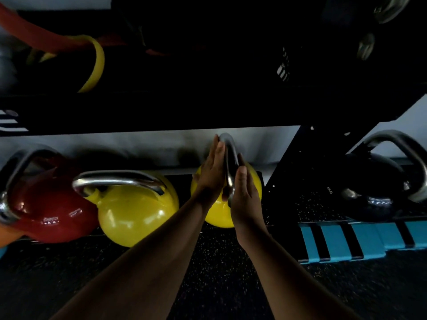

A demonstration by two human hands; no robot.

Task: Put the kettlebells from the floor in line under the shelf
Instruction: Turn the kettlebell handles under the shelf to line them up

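Observation:
A yellow kettlebell point(218, 215) stands on the dark floor under the black shelf point(184, 112), its steel handle point(228, 148) turned edge-on towards me. My left hand point(211, 172) lies flat against the handle's left side, fingers straight. My right hand point(243, 192) presses the handle's right side, thumb up along it. To the left stand a second yellow kettlebell point(136, 211) and a red kettlebell point(50, 215) in a row under the shelf.
A black kettlebell point(379, 195) sits right of the shelf's black leg point(291, 162). A black and blue striped step board point(369, 239) lies in front of it. Red and yellow resistance bands point(92, 63) hang on the shelf above. An orange object point(7, 236) shows at the left edge.

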